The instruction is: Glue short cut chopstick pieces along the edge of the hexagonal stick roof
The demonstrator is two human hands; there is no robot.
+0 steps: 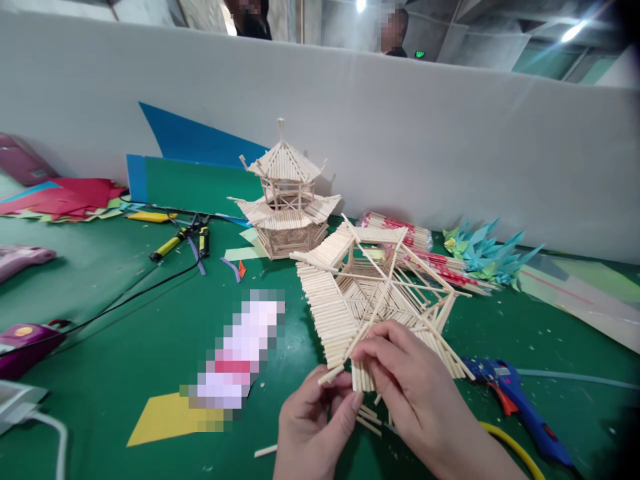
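Note:
A flat hexagonal roof frame of glued wooden sticks (370,293) lies on the green table (125,333) in front of me. My left hand (313,427) pinches a short wooden stick (331,375) at the frame's near edge. My right hand (415,393) is closed on the row of sticks at that same near edge, fingers curled over it. Behind the frame stands a two-tier pagoda model of sticks (286,200).
A blue glue gun (520,407) with a yellow cord lies at the right. Pliers (185,240), black cables, coloured paper sheets (65,197), a yellow paper piece (160,417), packs of sticks (400,230) and teal paper shapes (487,257) surround the work. A white wall backs the table; people stand beyond.

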